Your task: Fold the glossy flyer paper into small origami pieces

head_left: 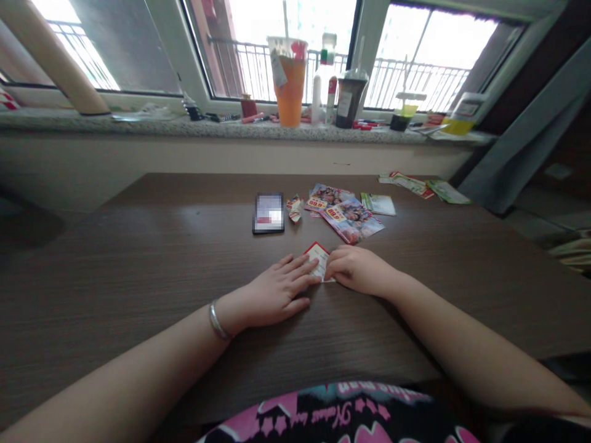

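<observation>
Paper piece with a red edge (321,271) lies flat on the table (138,264), midway along its width, between near and far edges. Left hand (277,292): palm down, fingers extended and slightly spread, fingertips resting on the left side of the paper. Right hand (362,269): fingers curled, fingertips at the right side of the paper; whether they pinch it cannot be determined. Toward the far edge, left to right: phone (268,213), crumpled wrapper (294,210), two overlapping printed leaflets (353,220). Paper strips (409,183) lie at the far right corner.
</observation>
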Demonstrator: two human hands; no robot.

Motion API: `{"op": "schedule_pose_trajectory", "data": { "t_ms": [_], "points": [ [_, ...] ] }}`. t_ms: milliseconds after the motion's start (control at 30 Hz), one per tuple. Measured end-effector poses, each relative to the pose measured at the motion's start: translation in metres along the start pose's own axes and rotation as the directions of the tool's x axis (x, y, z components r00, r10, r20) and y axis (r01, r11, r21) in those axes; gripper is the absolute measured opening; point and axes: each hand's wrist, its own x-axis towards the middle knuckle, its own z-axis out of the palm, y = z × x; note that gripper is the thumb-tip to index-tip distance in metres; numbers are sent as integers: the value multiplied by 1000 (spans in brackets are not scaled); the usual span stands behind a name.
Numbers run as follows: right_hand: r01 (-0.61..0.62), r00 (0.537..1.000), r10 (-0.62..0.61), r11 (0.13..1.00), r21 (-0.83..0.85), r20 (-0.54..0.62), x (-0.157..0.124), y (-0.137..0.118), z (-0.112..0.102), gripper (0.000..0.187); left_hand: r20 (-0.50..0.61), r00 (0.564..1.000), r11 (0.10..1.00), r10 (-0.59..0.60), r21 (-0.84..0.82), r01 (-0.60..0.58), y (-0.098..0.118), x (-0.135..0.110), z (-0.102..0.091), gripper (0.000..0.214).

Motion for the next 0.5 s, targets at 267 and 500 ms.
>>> {"op": "schedule_pose_trajectory", "data": {
  "t_ms": [267,500],
  "points": [
    [146,989,-143,979,-142,30,-3,-1,-2,18,-17,1000,1000,5,-8,-6,-3,2,5,54],
    [128,990,-140,964,-233,-35,7,4,7,23,-35,996,996,-88,1,88,-2,6,5,57]
  ]
}}
